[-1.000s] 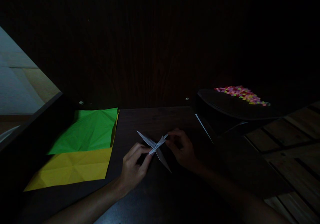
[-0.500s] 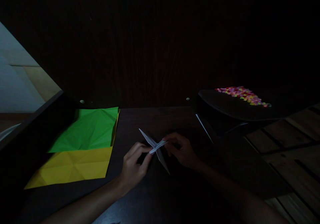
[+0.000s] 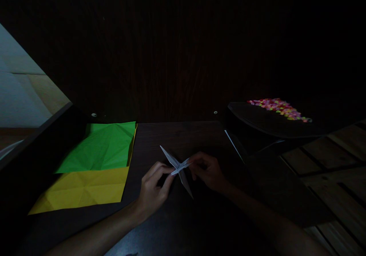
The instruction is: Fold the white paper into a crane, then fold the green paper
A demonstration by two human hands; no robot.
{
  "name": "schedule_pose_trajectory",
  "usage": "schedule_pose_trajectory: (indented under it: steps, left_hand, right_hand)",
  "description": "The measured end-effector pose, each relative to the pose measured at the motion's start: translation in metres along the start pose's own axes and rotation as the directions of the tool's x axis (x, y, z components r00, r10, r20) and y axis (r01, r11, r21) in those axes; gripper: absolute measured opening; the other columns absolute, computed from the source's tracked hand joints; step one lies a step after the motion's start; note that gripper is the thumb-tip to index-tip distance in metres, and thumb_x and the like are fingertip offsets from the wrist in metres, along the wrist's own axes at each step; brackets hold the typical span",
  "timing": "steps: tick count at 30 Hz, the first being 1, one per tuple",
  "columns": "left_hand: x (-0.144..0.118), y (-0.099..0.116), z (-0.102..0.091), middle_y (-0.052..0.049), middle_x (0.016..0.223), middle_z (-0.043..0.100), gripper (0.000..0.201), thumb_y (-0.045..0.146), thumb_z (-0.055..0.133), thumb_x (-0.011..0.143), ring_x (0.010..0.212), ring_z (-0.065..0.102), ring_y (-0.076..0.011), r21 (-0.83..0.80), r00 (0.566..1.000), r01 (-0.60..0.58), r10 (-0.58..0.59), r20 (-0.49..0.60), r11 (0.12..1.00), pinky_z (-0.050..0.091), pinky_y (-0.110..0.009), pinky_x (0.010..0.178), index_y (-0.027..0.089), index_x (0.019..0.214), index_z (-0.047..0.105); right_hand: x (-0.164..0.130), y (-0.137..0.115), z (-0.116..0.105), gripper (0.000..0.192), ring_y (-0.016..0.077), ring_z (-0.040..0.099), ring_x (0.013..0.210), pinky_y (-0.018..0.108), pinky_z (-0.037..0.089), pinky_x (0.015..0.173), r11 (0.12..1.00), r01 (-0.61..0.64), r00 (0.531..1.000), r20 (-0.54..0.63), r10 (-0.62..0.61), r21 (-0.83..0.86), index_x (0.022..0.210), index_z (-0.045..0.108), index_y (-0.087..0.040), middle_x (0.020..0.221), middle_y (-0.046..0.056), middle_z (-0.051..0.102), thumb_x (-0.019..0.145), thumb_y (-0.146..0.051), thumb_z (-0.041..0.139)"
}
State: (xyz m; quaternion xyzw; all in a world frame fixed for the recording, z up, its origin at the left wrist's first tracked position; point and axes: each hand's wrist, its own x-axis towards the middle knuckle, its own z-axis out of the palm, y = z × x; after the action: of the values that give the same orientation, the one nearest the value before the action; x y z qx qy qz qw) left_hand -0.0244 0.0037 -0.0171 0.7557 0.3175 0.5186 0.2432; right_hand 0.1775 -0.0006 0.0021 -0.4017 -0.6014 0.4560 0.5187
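A folded white paper piece (image 3: 179, 167), shaped like a cross with pointed ends, is held just above the dark table (image 3: 160, 225). My left hand (image 3: 156, 183) pinches its lower left arm between thumb and forefinger. On the opposite side my right hand (image 3: 207, 170) pinches the upper right arm; its fingertips are partly in shadow. The two longer points stick out freely, one up to the left and one down to the right. Left of my hands lie a creased green paper sheet (image 3: 100, 147) and, partly under it, a creased yellow paper sheet (image 3: 82, 191).
A dark rounded surface (image 3: 257, 124) at the right bears a pile of small pink, red and yellow pieces (image 3: 281, 109). A dark upright panel (image 3: 171, 57) rises behind the table. Wooden slats (image 3: 340, 172) show at the far right, and a dark raised edge (image 3: 37, 134) runs along the left.
Both hands keep their pinch on the folded paper. Its long points have tilted very slightly; the whole view has shifted a little.
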Motion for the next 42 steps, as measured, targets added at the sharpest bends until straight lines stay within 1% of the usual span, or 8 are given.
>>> schedule_pose_trajectory:
  steps: [3, 10, 18, 21, 24, 31, 38, 42]
  left_hand:
    - [-0.0001, -0.0005, 0.0000, -0.002, 0.079, 0.064, 0.011, 0.007, 0.064, 0.086, 0.072, 0.062, -0.0142, -0.005, 1.000, 0.000, 0.000, 0.004, 1.000, 0.049, -0.025, 0.063, 0.017, 0.091, 0.066]
    - [0.0031, 0.0014, -0.0002, -0.002, 0.078, 0.064, 0.010, 0.008, 0.064, 0.086, 0.071, 0.062, -0.0137, 0.005, 1.000, -0.011, 0.011, 0.000, 1.000, 0.049, -0.024, 0.062, 0.017, 0.089, 0.066]
    - [0.0038, 0.0029, -0.0002, -0.002, 0.077, 0.063, 0.009, 0.008, 0.064, 0.086, 0.071, 0.062, -0.0139, 0.015, 1.000, 0.002, -0.002, 0.000, 1.000, 0.049, -0.024, 0.062, 0.017, 0.088, 0.065]
    - [0.0030, 0.0029, -0.0005, -0.001, 0.077, 0.063, 0.009, 0.008, 0.063, 0.086, 0.071, 0.061, -0.0140, 0.010, 1.000, 0.015, -0.015, 0.002, 1.000, 0.048, -0.024, 0.063, 0.017, 0.088, 0.065]
    - [0.0034, 0.0048, -0.0016, -0.001, 0.076, 0.062, 0.008, 0.009, 0.063, 0.086, 0.070, 0.061, -0.0137, 0.006, 0.999, 0.051, -0.051, -0.014, 0.999, 0.048, -0.024, 0.062, 0.017, 0.087, 0.065]
    - [0.0060, 0.0079, -0.0032, -0.002, 0.080, 0.063, 0.006, 0.012, 0.062, 0.089, 0.074, 0.061, -0.0144, -0.011, 0.995, 0.099, -0.099, 0.022, 0.995, 0.049, -0.025, 0.066, 0.017, 0.086, 0.063]
    - [0.0037, 0.0065, -0.0030, -0.004, 0.083, 0.064, 0.007, 0.012, 0.061, 0.089, 0.075, 0.062, -0.0159, -0.007, 0.997, 0.056, -0.055, 0.052, 0.998, 0.051, -0.027, 0.066, 0.017, 0.092, 0.065]
    - [0.0037, 0.0070, -0.0037, -0.004, 0.082, 0.065, 0.007, 0.012, 0.062, 0.088, 0.073, 0.062, -0.0157, -0.010, 0.997, 0.054, -0.053, 0.055, 0.998, 0.051, -0.026, 0.065, 0.017, 0.093, 0.065]
  right_hand:
    - [-0.0010, 0.0014, 0.0000, 0.022, 0.0091, 0.053, 0.039, 0.020, 0.041, 0.041, 1.000, -0.022, 0.999, 0.047, 0.022, 0.016, 0.091, 0.069, -0.018, 0.052, -0.003, 0.059, 0.086, -0.039, 0.068]
    - [-0.0003, 0.0004, 0.0011, 0.027, 0.0090, 0.052, 0.039, 0.020, 0.041, 0.040, 1.000, -0.006, 0.999, 0.054, 0.005, 0.003, 0.085, 0.072, -0.018, 0.049, -0.003, 0.059, 0.086, -0.044, 0.066]
    - [-0.0037, 0.0023, -0.0011, 0.019, 0.0099, 0.057, 0.039, 0.019, 0.044, 0.041, 0.999, -0.032, 0.997, 0.073, 0.033, -0.015, 0.096, 0.070, -0.018, 0.052, -0.004, 0.061, 0.086, -0.034, 0.068]
    - [-0.0046, 0.0011, -0.0007, 0.014, 0.0092, 0.057, 0.039, 0.018, 0.045, 0.042, 0.996, 0.020, 0.996, 0.090, -0.012, -0.086, 0.093, 0.071, -0.018, 0.051, -0.004, 0.061, 0.087, -0.029, 0.066]
    - [-0.0048, 0.0000, 0.0003, 0.010, 0.0086, 0.057, 0.039, 0.018, 0.046, 0.044, 0.977, 0.123, 0.992, 0.044, -0.117, -0.175, 0.089, 0.073, -0.019, 0.052, -0.003, 0.064, 0.087, -0.024, 0.065]
    - [-0.0044, -0.0030, 0.0013, 0.013, 0.0101, 0.062, 0.043, 0.019, 0.052, 0.050, 0.906, 0.285, 0.957, 0.038, -0.288, -0.314, 0.087, 0.076, -0.020, 0.051, -0.003, 0.067, 0.088, -0.021, 0.063]
    - [-0.0052, -0.0011, 0.0020, 0.006, 0.0106, 0.063, 0.043, 0.020, 0.051, 0.047, 0.885, 0.263, 0.960, 0.015, -0.278, -0.384, 0.082, 0.076, -0.021, 0.064, 0.000, 0.074, 0.083, -0.025, 0.071]
    - [-0.0046, -0.0035, 0.0005, 0.012, 0.0112, 0.063, 0.043, 0.022, 0.053, 0.051, 0.880, 0.257, 0.966, 0.067, -0.251, -0.400, 0.081, 0.077, -0.023, 0.063, -0.001, 0.074, 0.086, -0.027, 0.067]
